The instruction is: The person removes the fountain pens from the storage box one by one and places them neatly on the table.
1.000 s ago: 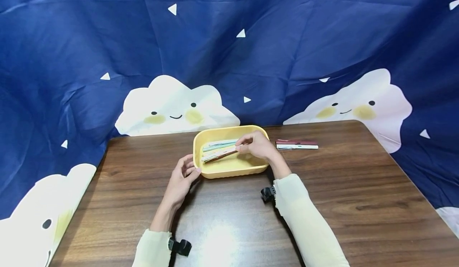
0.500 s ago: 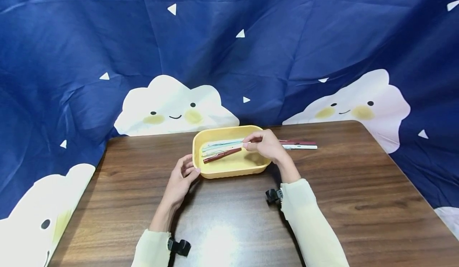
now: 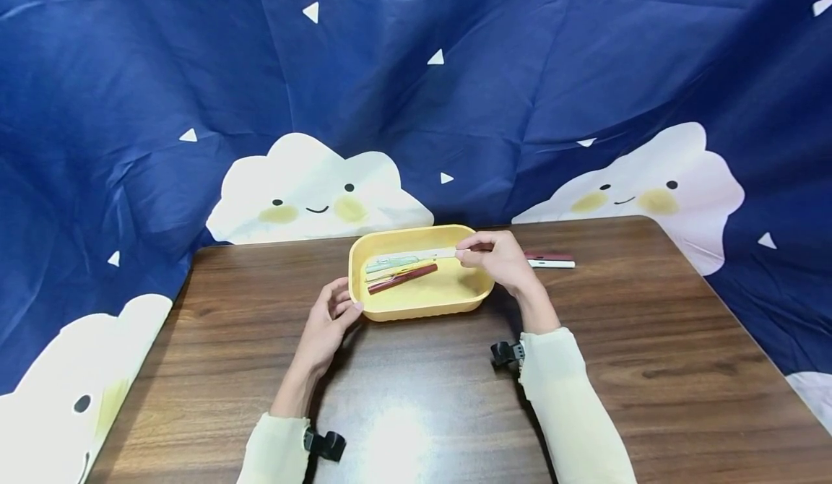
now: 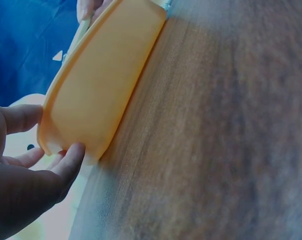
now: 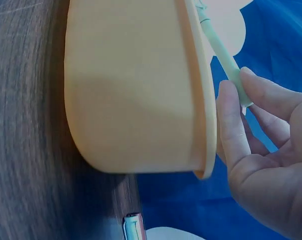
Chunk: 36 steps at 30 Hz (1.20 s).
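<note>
A yellow plastic tray (image 3: 425, 315) stands on the wooden table. My left hand (image 3: 325, 329) holds its near left corner, the thumb at the front and other fingers on the end wall, as the left wrist view also shows. Over the tray's right part, my right hand (image 3: 500, 261) pinches one end of a pale pen (image 3: 445, 253), which looks light green in the right wrist view (image 5: 223, 55). In the tray's left half lie a dark red pen (image 3: 403, 279), a yellow pen (image 3: 419, 264) and a light green pen (image 3: 390, 264), side by side.
Right of the tray, a dark red pen (image 3: 552, 257) and a white pen (image 3: 555, 264) lie on the table (image 3: 650, 354), partly behind my right hand. A blue curtain (image 3: 474, 108) with clouds hangs behind the table's far edge.
My right hand has moved right, away from the pens in the tray, with the pale pen between its fingers. The dark red pen in the tray is now uncovered. My left hand has stayed put.
</note>
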{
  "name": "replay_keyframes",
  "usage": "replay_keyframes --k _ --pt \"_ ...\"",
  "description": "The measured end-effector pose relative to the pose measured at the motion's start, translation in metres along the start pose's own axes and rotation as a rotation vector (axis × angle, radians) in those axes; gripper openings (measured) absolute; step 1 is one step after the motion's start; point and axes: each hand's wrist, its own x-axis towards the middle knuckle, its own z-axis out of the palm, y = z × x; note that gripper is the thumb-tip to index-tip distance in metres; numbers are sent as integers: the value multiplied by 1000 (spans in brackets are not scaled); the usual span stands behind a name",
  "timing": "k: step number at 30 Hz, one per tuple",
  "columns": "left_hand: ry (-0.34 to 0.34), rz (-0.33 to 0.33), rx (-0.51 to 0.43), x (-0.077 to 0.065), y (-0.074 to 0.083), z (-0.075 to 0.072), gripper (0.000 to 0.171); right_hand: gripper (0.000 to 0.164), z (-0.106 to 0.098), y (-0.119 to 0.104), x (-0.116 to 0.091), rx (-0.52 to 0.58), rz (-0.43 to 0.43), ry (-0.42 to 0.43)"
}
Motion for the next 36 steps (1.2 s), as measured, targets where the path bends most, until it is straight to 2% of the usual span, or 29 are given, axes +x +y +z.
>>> replay_keyframes --k 15,22,36 --pt "-5 -2 3 0 1 0 57 21 -25 -2 -8 50 23 77" --pt "-4 -1 -5 0 0 0 58 22 -34 -1 -11 67 -1 86" --pt "-4 6 -12 0 -1 0 58 25 -49 3 -18 100 33 125"
